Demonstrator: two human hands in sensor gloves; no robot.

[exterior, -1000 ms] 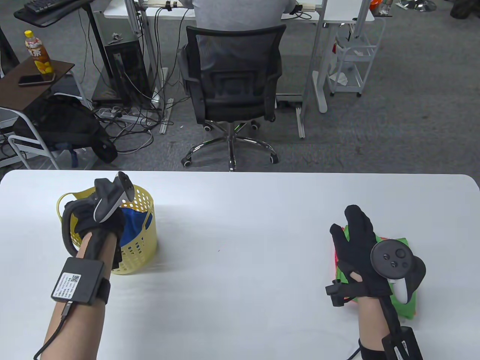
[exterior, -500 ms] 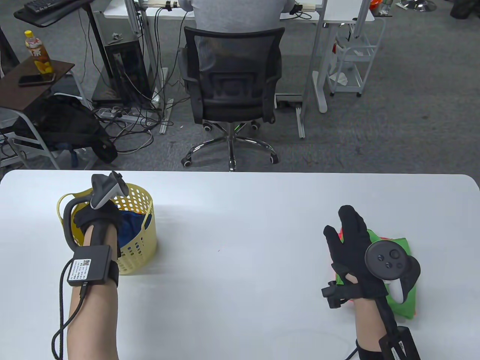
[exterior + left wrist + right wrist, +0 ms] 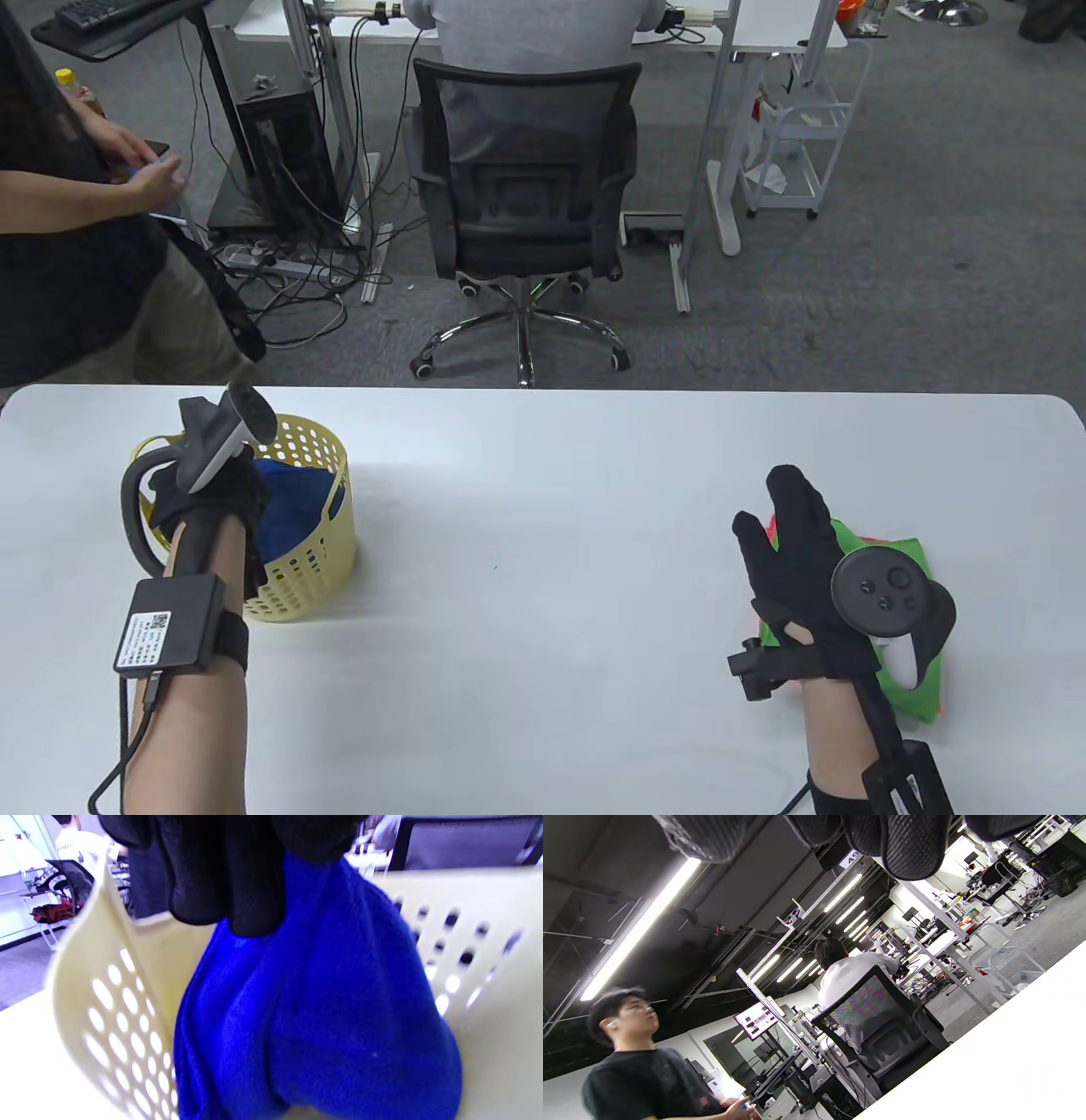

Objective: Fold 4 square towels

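A yellow perforated basket (image 3: 316,543) stands at the table's left and holds a blue towel (image 3: 293,501). My left hand (image 3: 212,501) is in the basket and grips the blue towel (image 3: 322,1005), bunched below my fingers (image 3: 229,878); the basket wall (image 3: 106,984) surrounds it. At the right, folded towels lie stacked, a green one (image 3: 899,560) on top with a red edge (image 3: 770,531) below. My right hand (image 3: 802,552) lies over that stack with fingers spread; whether it touches is unclear. In the right wrist view only my fingertips (image 3: 908,844) show, holding nothing.
The white table (image 3: 543,526) runs the full width. Beyond its far edge are an office chair (image 3: 522,170) with a seated person, and a person in black (image 3: 76,255) standing by the far left corner. A white trolley (image 3: 793,136) stands at the back right.
My left hand has shifted left in the basket and the blue towel now shows higher. My right hand drew slightly left and stayed there. A person in black has come in at far left.
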